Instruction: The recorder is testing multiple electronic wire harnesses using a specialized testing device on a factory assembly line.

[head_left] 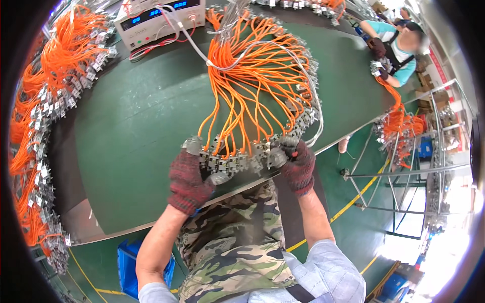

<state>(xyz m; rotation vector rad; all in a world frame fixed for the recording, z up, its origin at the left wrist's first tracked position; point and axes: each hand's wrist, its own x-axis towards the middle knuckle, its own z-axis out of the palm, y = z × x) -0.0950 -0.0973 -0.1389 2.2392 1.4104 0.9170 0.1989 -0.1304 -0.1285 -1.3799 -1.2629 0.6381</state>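
Both my hands wear dark red knit gloves with grey fingertips. My left hand [189, 179] grips the left end of a row of small grey metal connector parts [237, 157] at the near edge of the green table [136, 126]. My right hand [295, 160] grips the right end of the same row. Several orange wires [247, 76] fan up from these parts to a bunch near the table's far side. A grey cable [303, 65] loops over the wires.
A white test instrument with blue displays [159, 17] stands at the far edge. Piles of orange wired parts [55, 70] lie along the left. Another person [396, 48] works at the right. A metal rack [409, 151] and a blue crate [129, 265] stand on the floor.
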